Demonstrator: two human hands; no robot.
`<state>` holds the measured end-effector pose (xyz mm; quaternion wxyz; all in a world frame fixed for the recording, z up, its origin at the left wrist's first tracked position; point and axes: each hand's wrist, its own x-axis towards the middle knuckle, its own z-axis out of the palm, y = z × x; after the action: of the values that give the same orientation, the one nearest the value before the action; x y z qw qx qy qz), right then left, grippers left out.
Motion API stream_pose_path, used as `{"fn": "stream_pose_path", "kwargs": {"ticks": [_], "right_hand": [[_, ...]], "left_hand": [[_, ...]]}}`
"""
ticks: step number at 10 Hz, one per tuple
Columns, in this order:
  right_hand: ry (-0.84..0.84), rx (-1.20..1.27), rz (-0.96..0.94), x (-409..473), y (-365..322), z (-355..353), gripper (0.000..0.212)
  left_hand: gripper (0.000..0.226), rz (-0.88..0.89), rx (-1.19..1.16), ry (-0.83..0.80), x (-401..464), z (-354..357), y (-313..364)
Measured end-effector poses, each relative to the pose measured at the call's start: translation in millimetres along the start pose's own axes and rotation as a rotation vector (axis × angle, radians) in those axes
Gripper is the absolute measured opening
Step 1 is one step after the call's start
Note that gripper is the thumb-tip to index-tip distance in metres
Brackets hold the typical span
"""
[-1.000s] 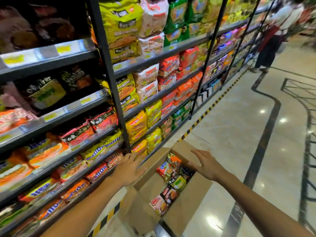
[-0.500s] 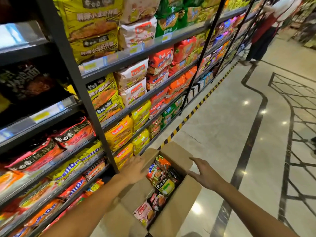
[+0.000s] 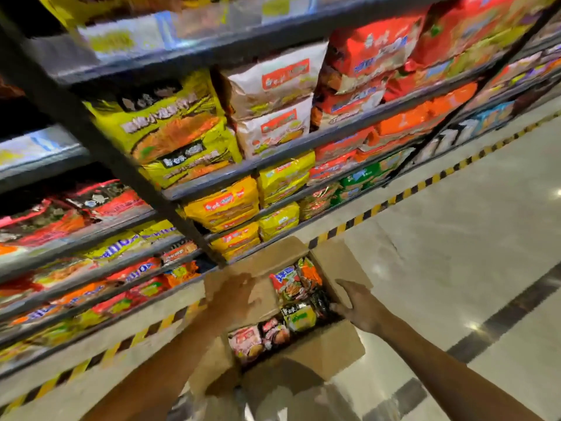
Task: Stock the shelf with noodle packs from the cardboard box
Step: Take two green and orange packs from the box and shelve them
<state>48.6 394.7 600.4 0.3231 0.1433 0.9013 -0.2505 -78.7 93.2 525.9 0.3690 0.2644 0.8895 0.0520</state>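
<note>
An open cardboard box (image 3: 328, 350) sits on the floor beside the shelving, with several colourful noodle packs (image 3: 293, 287) standing in a row inside it. My left hand (image 3: 233, 297) rests flat on the box's left flap. My right hand (image 3: 359, 305) lies against the right flap, fingers reaching down at the box's inner edge. Neither hand holds a pack. The shelf (image 3: 303, 141) rises on the left, its dark metal tiers packed with yellow, white, red and orange noodle bags. The frame is blurred by motion.
A dark upright post (image 3: 127, 177) of the shelving runs diagonally down to the box. A yellow-and-black hazard stripe (image 3: 425, 182) marks the shelf's base along the polished tile floor (image 3: 470, 238), which stretches open on the right.
The view has swung closer and lower towards the shelf and box. Both hands have stayed on the box flaps, the right hand sliding down towards the box's inside.
</note>
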Motion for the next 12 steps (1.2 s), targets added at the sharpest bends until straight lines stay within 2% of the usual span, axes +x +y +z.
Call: {"fn": "stream_pose_path", "kwargs": {"ticks": [1,2,3,4,5,6,7,9,10,11,12], "right_hand": [[-0.061,0.016,-0.002,57.5,39.7,17.3,0.068],[-0.135,0.084,0.065,127.9,94.0,70.2,0.070],[-0.180,0.150,0.085,195.2,158.9,152.7,0.082],[-0.164,0.143,0.073,241.4,168.0,195.5,0.081],[-0.067,0.138,0.096,291.0,192.3,245.8,0.074],[-0.051,0.119,0.079,336.1,220.6,290.1,0.073],[-0.051,0.091,0.067,369.1,240.6,314.9,0.076],[0.085,0.066,0.067,426.0,232.6,323.8,0.079],[0.128,0.056,0.064,454.7,222.6,319.7,0.078],[0.135,0.083,0.144,478.4,217.2,326.7,0.078],[0.179,-0.035,0.192,494.5,216.0,346.6,0.082]], "left_hand": [[0.063,-0.029,-0.150,0.019,29.7,28.7,11.5],[0.050,-0.058,-0.260,0.080,76.0,92.0,2.9],[0.053,-0.140,-0.304,0.044,116.1,154.3,-2.9],[0.052,-0.121,-0.333,0.072,156.8,220.9,-29.2],[0.058,-0.152,-0.438,-0.009,203.6,270.5,-62.6],[0.048,-0.156,-0.405,-0.027,244.1,337.8,-97.1],[0.056,-0.119,-0.396,0.050,283.4,388.5,-117.5],[0.040,-0.009,-0.255,0.106,294.7,424.2,-134.5],[0.041,-0.022,-0.234,0.151,296.8,421.1,-135.8],[0.039,-0.031,-0.274,0.184,301.5,426.1,-134.7],[0.042,-0.013,-0.308,0.200,304.2,441.1,-135.9]]}}
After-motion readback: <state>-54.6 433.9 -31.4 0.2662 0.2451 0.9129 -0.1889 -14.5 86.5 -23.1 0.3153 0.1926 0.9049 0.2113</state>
